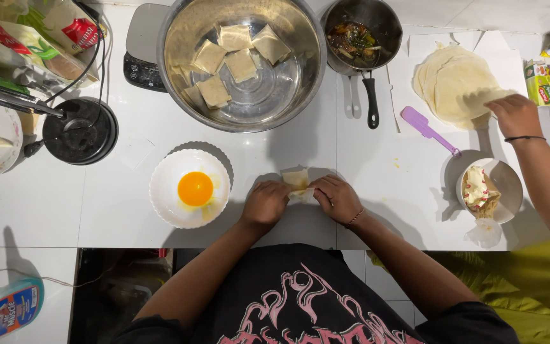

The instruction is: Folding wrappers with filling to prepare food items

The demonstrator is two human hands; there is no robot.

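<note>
Hands pinch a pastry wrapper (296,185) on the white counter (116,204): left hand (264,202) and right hand (337,199) grip opposite edges (egg yolk bowl (189,188) just beside)

single head-worn view, looking straight down, close above white counter (128,191), wearer's torso at bottom edge, no second view

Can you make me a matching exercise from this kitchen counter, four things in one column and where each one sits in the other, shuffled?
Things:
1. egg yolk
2. folded squares
3. purple spatula
4. half-folded wrapper

Places:
A. in the steel bowl
B. between the person's two hands
C. in the white scalloped dish
D. on the counter beside the stack of round wrappers

Pairs: 1-C, 2-A, 3-D, 4-B
</note>
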